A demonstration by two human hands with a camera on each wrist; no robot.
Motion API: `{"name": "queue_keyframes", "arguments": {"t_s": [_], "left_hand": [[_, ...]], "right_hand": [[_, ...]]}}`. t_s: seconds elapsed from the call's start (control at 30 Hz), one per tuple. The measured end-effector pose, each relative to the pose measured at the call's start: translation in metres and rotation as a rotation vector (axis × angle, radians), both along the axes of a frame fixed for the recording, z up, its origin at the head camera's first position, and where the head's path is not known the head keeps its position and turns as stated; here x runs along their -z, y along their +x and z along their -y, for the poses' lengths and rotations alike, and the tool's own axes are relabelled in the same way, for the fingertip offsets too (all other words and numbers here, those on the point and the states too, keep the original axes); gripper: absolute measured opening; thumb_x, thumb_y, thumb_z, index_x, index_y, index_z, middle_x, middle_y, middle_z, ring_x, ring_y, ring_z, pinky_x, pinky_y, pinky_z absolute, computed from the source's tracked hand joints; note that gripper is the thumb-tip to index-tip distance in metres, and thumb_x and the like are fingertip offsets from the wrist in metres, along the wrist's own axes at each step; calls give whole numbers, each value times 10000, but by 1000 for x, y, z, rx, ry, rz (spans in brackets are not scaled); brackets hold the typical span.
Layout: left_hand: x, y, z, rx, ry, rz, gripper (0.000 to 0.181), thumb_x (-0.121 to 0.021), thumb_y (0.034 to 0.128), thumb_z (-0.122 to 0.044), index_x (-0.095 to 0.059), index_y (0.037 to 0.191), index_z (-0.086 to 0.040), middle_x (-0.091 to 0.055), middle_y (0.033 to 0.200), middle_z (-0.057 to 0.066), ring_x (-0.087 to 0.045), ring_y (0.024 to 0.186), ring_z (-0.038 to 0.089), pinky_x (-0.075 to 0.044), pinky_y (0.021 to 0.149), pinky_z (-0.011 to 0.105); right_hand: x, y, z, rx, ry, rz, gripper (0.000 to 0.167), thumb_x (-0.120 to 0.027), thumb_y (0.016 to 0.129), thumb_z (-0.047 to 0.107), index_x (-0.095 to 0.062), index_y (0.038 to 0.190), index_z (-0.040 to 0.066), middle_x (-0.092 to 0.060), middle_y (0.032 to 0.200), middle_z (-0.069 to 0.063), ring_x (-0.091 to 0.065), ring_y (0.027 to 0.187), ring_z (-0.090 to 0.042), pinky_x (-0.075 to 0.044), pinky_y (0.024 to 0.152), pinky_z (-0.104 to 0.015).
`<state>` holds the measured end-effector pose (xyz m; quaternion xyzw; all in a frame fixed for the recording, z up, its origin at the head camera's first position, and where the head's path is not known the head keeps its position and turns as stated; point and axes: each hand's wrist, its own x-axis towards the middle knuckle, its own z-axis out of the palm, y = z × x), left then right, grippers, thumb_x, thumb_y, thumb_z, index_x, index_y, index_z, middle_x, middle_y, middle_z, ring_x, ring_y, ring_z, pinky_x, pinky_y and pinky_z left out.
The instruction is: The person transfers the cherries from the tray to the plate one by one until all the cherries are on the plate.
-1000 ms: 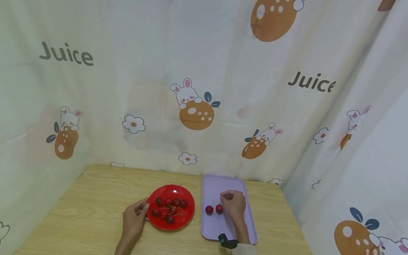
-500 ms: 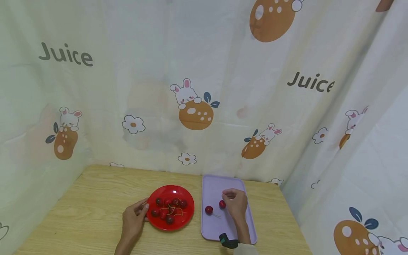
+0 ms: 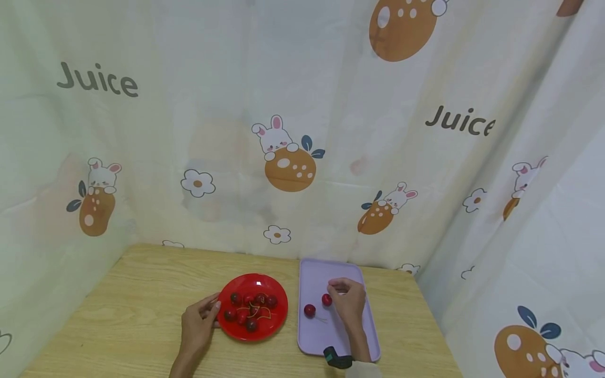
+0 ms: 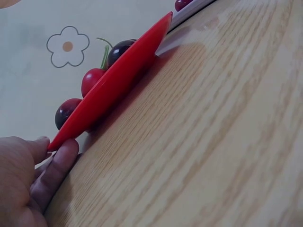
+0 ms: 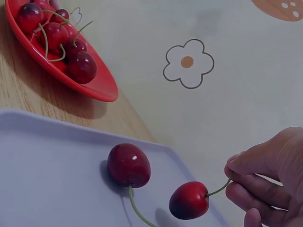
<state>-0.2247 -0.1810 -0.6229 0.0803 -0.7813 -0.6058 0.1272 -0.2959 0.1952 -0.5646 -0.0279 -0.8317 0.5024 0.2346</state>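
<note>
My left hand (image 3: 197, 326) pinches the left rim of a round red plate (image 3: 255, 335), thumb on top and fingers below, as the left wrist view shows. Several dark red cherries (image 5: 81, 67) with green stems lie in a heap on that plate. Over the lilac tray (image 3: 314, 273), my right hand (image 3: 348, 303) pinches the stem of one cherry (image 5: 189, 200) between thumb and finger; the fruit hangs beside the fingertips. A second cherry (image 3: 309, 311) rests on the tray to the left, its stem pointing to the right.
A wooden table (image 3: 156, 294) carries both plate and tray, which stand side by side with a narrow gap. A printed curtain (image 3: 227, 105) encloses the back and sides. A black strap with a small device (image 3: 337, 359) sits on the right wrist.
The cherry at my right hand has shifted slightly up and away from its earlier spot near the other cherry. My left hand and the plate have stayed put.
</note>
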Motion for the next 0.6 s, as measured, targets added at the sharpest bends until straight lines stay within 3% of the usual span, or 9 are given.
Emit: {"name": "queue_keyframes", "arguments": {"t_s": [0.3, 0.6], "left_hand": [[2, -1, 0, -1, 13, -3, 360, -674, 1076, -36, -693, 1433, 4, -779, 1186, 290, -744, 679, 126, -687, 616, 250], [2, 0, 0, -7, 18, 4, 363, -674, 1077, -42, -693, 1438, -8, -778, 1195, 285, -744, 691, 138, -688, 619, 255]], "right_hand": [[-1, 5, 9, -11, 15, -10, 60, -845, 865, 7, -847, 878, 66, -825, 819, -77, -728, 736, -84, -502, 658, -148], [-3, 8, 18, -20, 40, -29, 40, -839, 880, 24, -848, 903, 56, -835, 852, -76, -751, 777, -152, -520, 717, -208]]}}
